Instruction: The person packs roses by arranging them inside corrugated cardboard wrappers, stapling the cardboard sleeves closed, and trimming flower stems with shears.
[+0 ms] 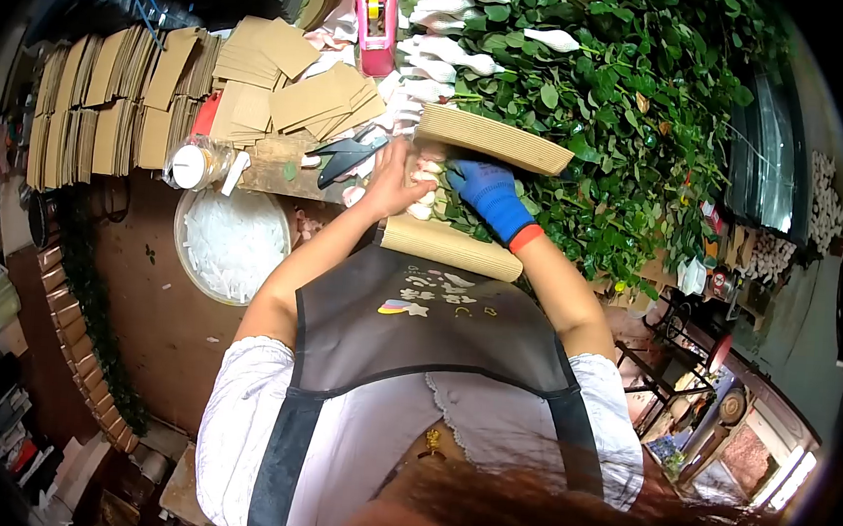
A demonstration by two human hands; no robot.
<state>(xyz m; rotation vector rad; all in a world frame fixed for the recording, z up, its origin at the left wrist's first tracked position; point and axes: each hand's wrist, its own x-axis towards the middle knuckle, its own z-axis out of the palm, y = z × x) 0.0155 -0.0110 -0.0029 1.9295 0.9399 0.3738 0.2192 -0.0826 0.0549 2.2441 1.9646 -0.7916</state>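
My bare left hand (395, 181) lies against a row of pale pink rose buds (427, 177), its fingers stretched along their left side. On the right, my right hand (490, 197) wears a blue glove with an orange cuff. It rests over the stems just beside the buds; its fingertips are partly hidden among them. The buds sit between two flaps of corrugated cardboard: an upper flap (494, 141) standing above the hands and a lower flap (450, 249) nearest my apron. Dark-handled scissors (346, 160) lie left of my left hand.
Brown card pieces (325, 100) and upright card stacks (111, 95) fill the left side. A pink tape dispenser (376, 25) stands at the back. Leafy rose stems (627, 121) with white-netted buds (444, 15) cover the right. Below the table edge is a tub of white strips (232, 250).
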